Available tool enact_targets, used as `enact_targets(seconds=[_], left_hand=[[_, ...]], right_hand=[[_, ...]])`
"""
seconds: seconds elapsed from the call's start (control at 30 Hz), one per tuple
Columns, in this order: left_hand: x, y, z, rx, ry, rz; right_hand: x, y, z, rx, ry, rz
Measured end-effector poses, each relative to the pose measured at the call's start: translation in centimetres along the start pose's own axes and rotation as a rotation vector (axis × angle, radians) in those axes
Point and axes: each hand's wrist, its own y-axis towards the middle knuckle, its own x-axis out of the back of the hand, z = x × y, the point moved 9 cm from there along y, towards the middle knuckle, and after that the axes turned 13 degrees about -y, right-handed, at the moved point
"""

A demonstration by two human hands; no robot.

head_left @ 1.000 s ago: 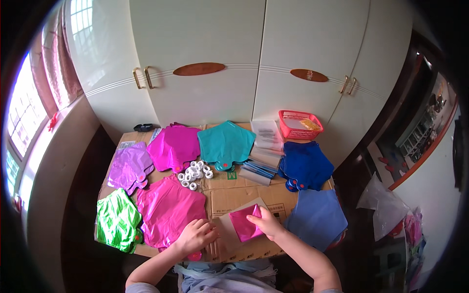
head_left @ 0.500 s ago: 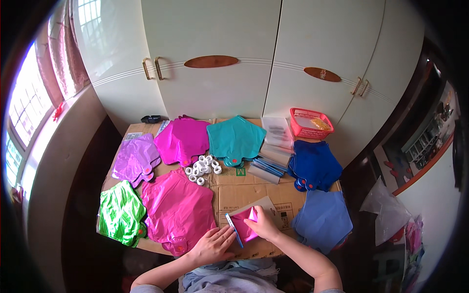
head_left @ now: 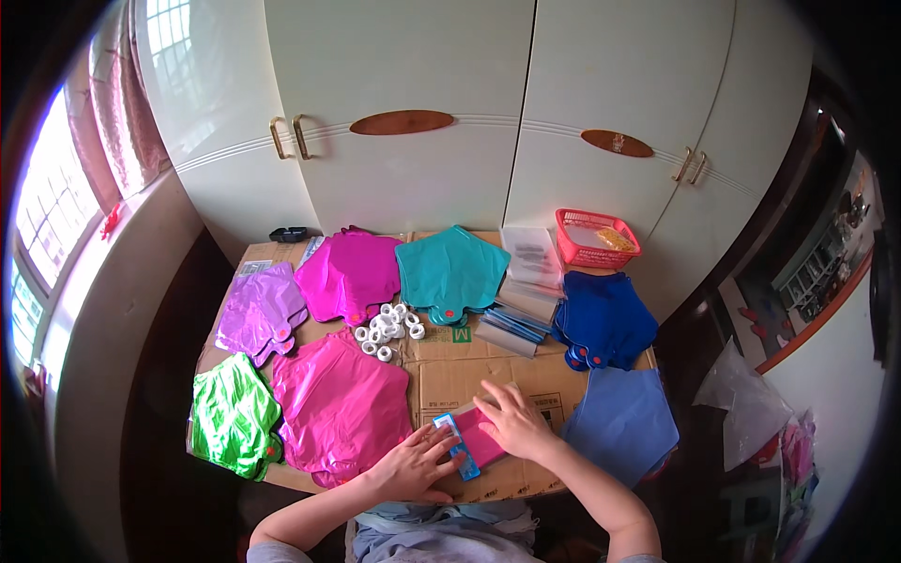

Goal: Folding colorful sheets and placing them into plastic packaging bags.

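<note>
A folded pink foil piece [head_left: 485, 439] lies flat near the front of the cardboard, apparently inside a clear plastic bag with a blue header strip [head_left: 457, 448]. My left hand [head_left: 418, 464] rests on the left edge of the blue strip, fingers stretched out. Over the upper right of the pink foil sits my right hand [head_left: 511, 422], its fingers spread and touching the packet. To the left is a pile of flat pink foil balloons [head_left: 343, 399]. Light blue flat balloons [head_left: 621, 422] lie to the right. Part of the packet is hidden under my hands.
Cardboard [head_left: 441, 371] covers the table. Further piles are green [head_left: 235, 413], lilac [head_left: 260, 308], magenta [head_left: 347, 275], teal [head_left: 452, 272] and dark blue [head_left: 605, 319]. White tape rolls [head_left: 385, 328], blue-edged clear bags [head_left: 514, 324] and a red basket [head_left: 598, 260] stand behind. White cupboards [head_left: 404, 178] close off the back.
The blue strip has gone from edge-on to lying flat. My right hand has let go of the pinched pink foil and spread out over it; the foil now lies flat.
</note>
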Motion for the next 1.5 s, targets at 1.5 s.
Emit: enact_targets(seconds=[1.5], left_hand=[[-2.1, 0.6, -4.0, 0.265, 0.194, -0.071]], right_hand=[[1.5, 5.9, -2.2, -0.032, 0.202, -0.132]])
